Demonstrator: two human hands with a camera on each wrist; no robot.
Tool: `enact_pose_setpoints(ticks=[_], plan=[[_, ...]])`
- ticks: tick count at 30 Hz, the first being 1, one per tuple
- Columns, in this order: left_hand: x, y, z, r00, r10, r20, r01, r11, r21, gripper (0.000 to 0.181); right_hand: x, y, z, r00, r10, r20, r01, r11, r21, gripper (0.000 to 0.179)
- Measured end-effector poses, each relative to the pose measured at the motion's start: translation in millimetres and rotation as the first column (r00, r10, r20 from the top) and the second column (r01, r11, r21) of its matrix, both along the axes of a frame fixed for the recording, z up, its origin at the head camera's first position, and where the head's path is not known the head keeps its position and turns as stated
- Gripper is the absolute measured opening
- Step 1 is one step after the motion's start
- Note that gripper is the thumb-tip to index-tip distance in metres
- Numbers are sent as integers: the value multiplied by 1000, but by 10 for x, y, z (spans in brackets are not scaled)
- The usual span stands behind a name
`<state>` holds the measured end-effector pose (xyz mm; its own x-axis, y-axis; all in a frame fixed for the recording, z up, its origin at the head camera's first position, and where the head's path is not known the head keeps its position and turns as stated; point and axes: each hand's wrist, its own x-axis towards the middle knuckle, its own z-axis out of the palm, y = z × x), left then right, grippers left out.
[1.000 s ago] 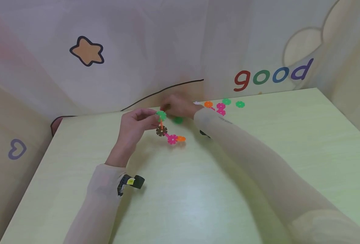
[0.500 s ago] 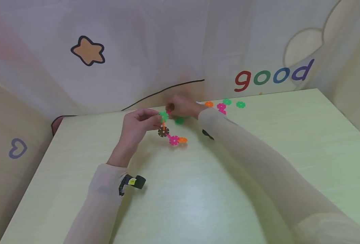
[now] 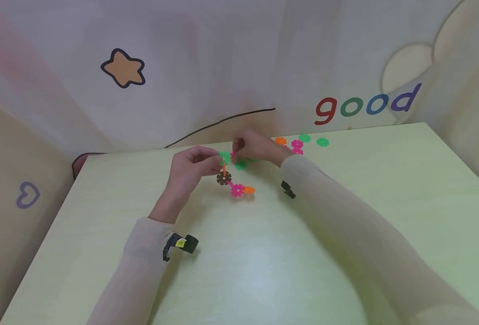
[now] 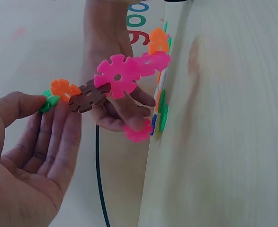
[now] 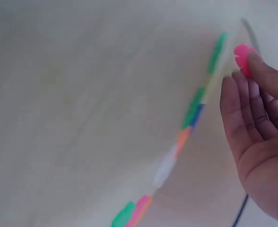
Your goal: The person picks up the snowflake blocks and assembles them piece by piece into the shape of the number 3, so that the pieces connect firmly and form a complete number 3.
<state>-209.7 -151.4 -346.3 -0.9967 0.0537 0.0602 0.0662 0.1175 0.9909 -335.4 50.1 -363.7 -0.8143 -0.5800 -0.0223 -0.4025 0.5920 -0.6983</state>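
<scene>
My left hand (image 3: pixel 188 170) pinches a green notched plastic disc (image 3: pixel 224 158) between thumb and fingers. That disc heads a chain of interlocking snowflake discs: an orange disc (image 4: pixel 64 90), a brown disc (image 4: pixel 87 96), two pink discs (image 4: pixel 117 76) and an orange end disc (image 3: pixel 249 190). The chain hangs over the table, curving rightward. Close by on the right, my right hand (image 3: pixel 257 145) pinches a loose pink disc (image 5: pixel 241 56) by thumb and fingertips. In the head view this pink disc sits right beside the green one; whether they touch I cannot tell.
Loose discs lie along the table's back edge: green (image 3: pixel 322 142), orange (image 3: pixel 280 141), pink (image 3: pixel 297 144), and another green disc (image 3: pixel 241 166) below my right hand. A printed curtain (image 3: pixel 207 67) rises behind the pale table (image 3: pixel 239 266).
My right hand has come up from the back edge with the pink disc and moved toward the green one. The chain, still in my left hand, has shifted slightly right in view.
</scene>
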Motion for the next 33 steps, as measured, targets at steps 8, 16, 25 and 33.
enact_pose_setpoints(ticks=[8,16,25,33], plan=[[25,40,15,1000,2,9,-2,1000,-9,25,372,270,242,997,-19,71,41,944,-326,14],[36,84,32,1000,-7,-6,7,1000,-5,24,623,493,299,999,-31,-37,14,918,-396,11],[49,103,39,1000,-30,-4,30,999,12,23,752,534,306,996,-73,-52,40,881,-471,14],[70,123,56,998,-60,-2,60,998,-4,25,781,517,295,994,-48,-96,-9,854,-521,15]])
